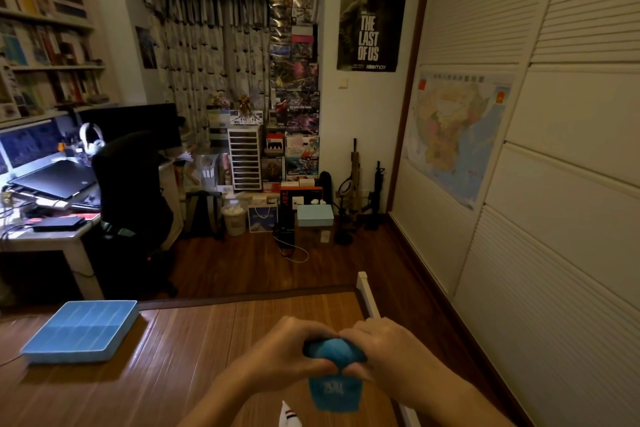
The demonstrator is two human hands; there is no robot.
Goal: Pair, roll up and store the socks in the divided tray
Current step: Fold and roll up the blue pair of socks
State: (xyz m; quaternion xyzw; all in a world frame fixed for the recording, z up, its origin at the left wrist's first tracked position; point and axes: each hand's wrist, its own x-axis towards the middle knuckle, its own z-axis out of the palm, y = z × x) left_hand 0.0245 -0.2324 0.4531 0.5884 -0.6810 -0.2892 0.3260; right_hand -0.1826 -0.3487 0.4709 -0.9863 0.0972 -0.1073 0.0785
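Head view: both hands (332, 350) grip blue sock bundle (334, 374), rounded top, pale lettering on cuff.

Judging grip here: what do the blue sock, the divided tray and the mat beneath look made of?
Blue sock: soft matte knit, bunched into a ball between the left hand and right hand. Divided tray: likely rigid plastic, smooth pale blue, thin straight walls. Mat: apparently bamboo, fine parallel strips with a slight sheen.

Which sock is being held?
The blue sock, gripped by the left hand and right hand; the white striped sock lies free at the bottom edge.
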